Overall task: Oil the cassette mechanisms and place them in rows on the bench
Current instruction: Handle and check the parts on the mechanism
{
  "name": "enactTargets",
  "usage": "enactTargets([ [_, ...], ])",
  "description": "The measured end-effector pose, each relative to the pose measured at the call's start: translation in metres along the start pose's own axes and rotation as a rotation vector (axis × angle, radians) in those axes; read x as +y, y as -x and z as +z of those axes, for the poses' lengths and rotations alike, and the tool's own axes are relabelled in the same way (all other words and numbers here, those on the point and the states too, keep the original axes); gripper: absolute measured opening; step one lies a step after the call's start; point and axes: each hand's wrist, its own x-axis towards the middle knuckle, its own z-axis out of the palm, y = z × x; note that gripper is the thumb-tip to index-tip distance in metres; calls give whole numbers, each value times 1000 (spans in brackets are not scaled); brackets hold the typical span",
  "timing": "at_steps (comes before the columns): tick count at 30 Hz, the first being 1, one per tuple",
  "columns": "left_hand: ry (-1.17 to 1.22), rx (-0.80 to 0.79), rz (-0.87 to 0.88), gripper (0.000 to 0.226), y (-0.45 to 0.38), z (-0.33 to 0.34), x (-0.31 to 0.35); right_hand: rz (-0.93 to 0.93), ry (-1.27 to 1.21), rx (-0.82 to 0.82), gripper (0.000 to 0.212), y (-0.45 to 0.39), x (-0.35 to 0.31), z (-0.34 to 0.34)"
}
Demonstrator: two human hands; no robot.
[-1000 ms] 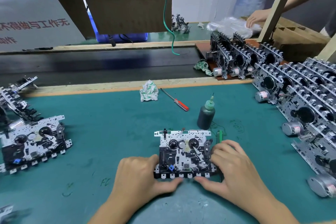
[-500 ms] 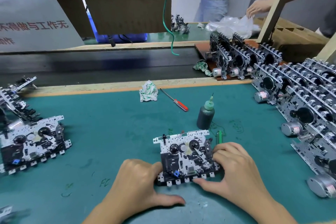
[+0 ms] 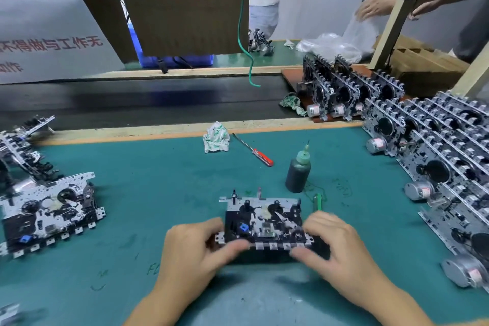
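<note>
- Since a moment ago, both hands have lifted the near edge of the cassette mechanism (image 3: 262,222) off the green desk (image 3: 158,193), so it now tilts up toward the person; the far plastic bag is also raised higher.
- Left hand (image 3: 193,251) grips the mechanism's left end, thumb curled along the front tabs.
- Right hand (image 3: 336,249) grips the right end the same way, thumb on the front edge.
- Just behind the right hand lies a small green tool (image 3: 318,201).
- Near it stands the dark oil bottle (image 3: 298,171) with a green needle cap, upright.
- Farther back lie a red-handled screwdriver (image 3: 252,150) and a crumpled cloth (image 3: 215,137), close together.
- At the left sits another mechanism (image 3: 50,209), flat, with more leaning units behind it.
- Along the right, rows of mechanisms (image 3: 436,145) stand on edge, packed close, motors facing out.
- Beyond the desk's wooden edge runs a dark conveyor belt (image 3: 132,100).
- At the far right, another person's hand (image 3: 370,8) holds a clear plastic bag (image 3: 341,42).
</note>
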Motion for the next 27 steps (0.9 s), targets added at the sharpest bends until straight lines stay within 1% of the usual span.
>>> enactTargets([
  [2,125,69,-61,73,-4,-3,2,228,-327,-33,60,-6,-12,-3],
  [3,178,95,-98,69,-6,-4,3,305,-412,-46,64,-10,-17,-4],
  [5,272,125,-194,66,-11,-4,7,379,-425,-72,69,-18,-23,-4],
  [7,335,118,-301,69,-13,-3,8,416,-408,-89,67,-24,-26,-3],
  [10,362,98,-422,68,-15,-2,4,463,-407,-106,66,-33,-27,1],
  [12,358,72,-437,67,-16,-2,1,475,-413,-124,67,-36,-26,3],
  [15,331,27,-435,71,-18,-5,0,469,-390,-141,70,-37,-28,1],
  [17,270,0,-432,75,-19,-8,0,450,-289,-152,74,-35,-28,0],
  [18,187,-7,-425,76,-18,-9,0,430,-187,-153,77,-34,-29,-1],
  [20,-94,35,-385,75,-17,-12,0,365,78,-98,81,-32,-26,-3],
  [21,-224,89,-344,70,-17,-13,1,324,168,-49,81,-32,-24,-5],
  [22,-282,151,-280,60,-18,-15,3,277,172,-15,73,-31,-20,-6],
  [23,-252,185,-196,49,-20,-17,6,238,109,-26,59,-31,-17,-8],
  [24,-176,176,-103,41,-22,-17,6,196,3,-75,44,-30,-15,-7],
  [25,-99,131,-11,39,-25,-18,7,168,-115,-145,36,-30,-15,-5],
  [26,-50,63,72,39,-28,-17,7,152,-229,-186,34,-30,-15,-1],
  [27,-30,-8,146,39,-31,-17,9,154,-322,-185,33,-29,-14,3],
])
